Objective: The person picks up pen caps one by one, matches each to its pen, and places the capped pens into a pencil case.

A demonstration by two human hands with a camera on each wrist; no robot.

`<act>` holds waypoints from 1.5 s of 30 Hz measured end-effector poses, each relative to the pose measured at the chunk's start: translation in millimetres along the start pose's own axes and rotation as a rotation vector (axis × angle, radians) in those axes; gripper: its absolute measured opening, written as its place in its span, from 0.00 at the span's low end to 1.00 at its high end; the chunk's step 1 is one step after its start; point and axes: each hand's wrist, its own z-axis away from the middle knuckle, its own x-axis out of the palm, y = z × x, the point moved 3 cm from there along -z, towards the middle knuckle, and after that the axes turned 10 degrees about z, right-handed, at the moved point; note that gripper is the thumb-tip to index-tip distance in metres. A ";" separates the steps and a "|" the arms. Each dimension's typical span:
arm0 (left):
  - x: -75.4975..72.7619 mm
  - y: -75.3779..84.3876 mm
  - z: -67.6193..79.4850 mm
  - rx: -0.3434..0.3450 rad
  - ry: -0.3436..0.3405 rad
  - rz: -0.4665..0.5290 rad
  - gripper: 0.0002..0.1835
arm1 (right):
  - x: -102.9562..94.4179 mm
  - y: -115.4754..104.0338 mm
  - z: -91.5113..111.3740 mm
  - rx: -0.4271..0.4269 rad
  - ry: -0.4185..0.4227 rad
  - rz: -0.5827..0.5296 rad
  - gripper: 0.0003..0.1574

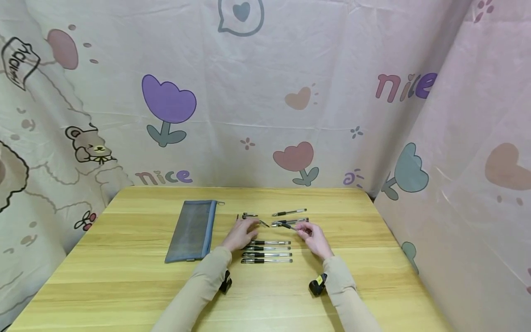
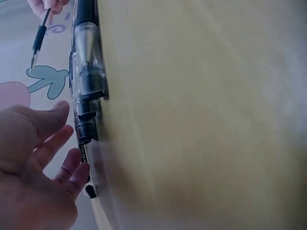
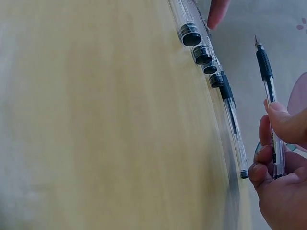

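Note:
My right hand (image 1: 314,237) grips a clear-barrelled gel pen (image 3: 266,72) between thumb and fingers. The pen is uncapped, its bare point and black grip turned toward the left hand. Loosely bent and holding nothing, the fingers of my left hand (image 1: 242,233) hover beside the far end of a row of capped gel pens (image 1: 269,254). Small dark pieces (image 1: 250,215) lie just past the left fingertips, with a thin dark-tipped piece (image 1: 264,223) between the hands. Behind the right hand lie more pens (image 1: 289,212), one of them partly covered by the held pen.
A grey-blue mesh zip pouch (image 1: 191,230) lies flat on the wooden table (image 1: 124,258), left of the pens. Black wrist-camera units (image 1: 317,285) sit by both sleeves. A patterned curtain (image 1: 257,110) hangs behind the table and at both sides.

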 end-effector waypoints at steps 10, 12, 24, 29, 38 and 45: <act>5.1 0.6 -1.5 -0.043 -0.083 -0.026 0.24 | -0.2 -1.8 2.5 0.033 -0.006 -0.007 0.11; 5.5 2.0 -1.6 -0.040 -0.095 -0.033 0.24 | -0.1 -2.1 2.8 0.033 -0.005 -0.009 0.11; 5.3 2.0 -2.5 -0.025 -0.006 -0.050 0.20 | 1.6 -0.9 3.3 0.031 -0.007 0.002 0.10; 3.0 1.3 -3.6 0.001 0.039 -0.098 0.18 | 1.6 -0.7 3.6 0.022 -0.006 -0.002 0.10; -1.6 3.7 -1.6 0.007 0.102 -0.161 0.16 | 3.1 -0.6 3.5 0.028 -0.013 0.005 0.10; -2.7 2.4 -1.0 -0.010 0.123 -0.179 0.14 | 4.1 -0.5 3.2 0.030 -0.016 -0.014 0.10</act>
